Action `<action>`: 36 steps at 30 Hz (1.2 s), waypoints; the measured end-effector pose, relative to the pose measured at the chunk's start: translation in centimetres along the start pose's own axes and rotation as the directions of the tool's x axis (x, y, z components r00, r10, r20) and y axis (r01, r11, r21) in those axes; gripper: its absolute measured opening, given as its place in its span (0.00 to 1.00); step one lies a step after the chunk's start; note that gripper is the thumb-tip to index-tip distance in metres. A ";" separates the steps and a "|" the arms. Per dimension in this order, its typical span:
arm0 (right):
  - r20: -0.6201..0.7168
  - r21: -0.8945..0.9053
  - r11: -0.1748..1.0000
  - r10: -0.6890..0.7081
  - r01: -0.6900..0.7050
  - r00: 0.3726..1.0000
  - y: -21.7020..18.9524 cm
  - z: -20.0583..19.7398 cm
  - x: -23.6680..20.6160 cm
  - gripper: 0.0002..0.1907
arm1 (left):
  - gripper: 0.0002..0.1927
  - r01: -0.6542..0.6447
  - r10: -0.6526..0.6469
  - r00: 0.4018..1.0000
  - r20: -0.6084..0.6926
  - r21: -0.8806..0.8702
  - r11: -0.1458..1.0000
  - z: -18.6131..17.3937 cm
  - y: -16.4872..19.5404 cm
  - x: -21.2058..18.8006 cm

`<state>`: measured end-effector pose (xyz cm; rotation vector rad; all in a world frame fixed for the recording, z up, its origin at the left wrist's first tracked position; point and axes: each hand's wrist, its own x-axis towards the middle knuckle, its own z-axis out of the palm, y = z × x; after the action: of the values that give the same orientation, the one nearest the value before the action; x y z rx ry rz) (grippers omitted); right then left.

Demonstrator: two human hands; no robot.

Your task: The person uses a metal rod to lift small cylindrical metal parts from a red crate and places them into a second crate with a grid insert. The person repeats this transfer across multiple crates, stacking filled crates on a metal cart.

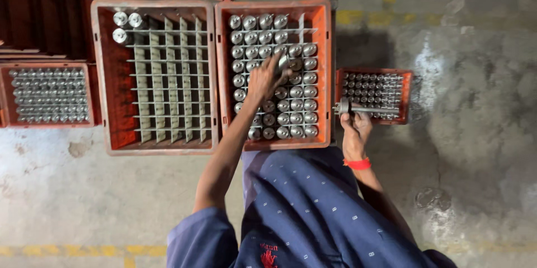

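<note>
Steel cylinder (pixel 284 62) pinched by left hand (pixel 263 79) needs a straight lift from crate (pixel 273 144); right hand (pixel 354 128) grips shaft (pixel 366 109).

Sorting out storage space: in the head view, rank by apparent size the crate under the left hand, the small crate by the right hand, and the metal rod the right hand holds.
1. Crate under the left hand
2. Small crate by the right hand
3. Metal rod

Short-sleeved navy shirt, small pale square pattern, red emblem; red band on right wrist (pixel 357 163).
</note>
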<state>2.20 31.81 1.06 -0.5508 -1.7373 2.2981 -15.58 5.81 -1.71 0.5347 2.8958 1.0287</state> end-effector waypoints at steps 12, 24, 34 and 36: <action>-0.022 -0.042 0.988 0.147 -0.147 0.989 2.0 -0.1 -3.5 0.18 | 0.37 -0.208 0.185 0.960 -0.209 -0.090 0.974 -0.5 -0.5 4.7; 0.013 -0.047 0.988 0.147 -0.146 0.989 2.9 3.6 -5.5 0.19 | 0.26 0.464 -0.237 0.796 -0.557 0.310 0.830 -22.8 -19.9 -5.2; 0.026 -0.028 0.985 0.174 -0.173 0.984 5.4 6.0 -8.2 0.18 | 0.21 0.449 -0.187 0.801 -0.568 0.364 0.816 -25.4 -25.5 -3.6; 0.019 -0.088 0.982 0.170 -0.168 0.985 5.3 5.9 -8.6 0.18 | 0.23 0.283 -0.101 0.790 -0.605 0.213 0.935 -27.0 -23.6 -5.6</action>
<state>7.92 21.86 -1.17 -0.7133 -1.8762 2.3607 -21.28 -29.46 4.36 -0.1334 3.5797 0.8502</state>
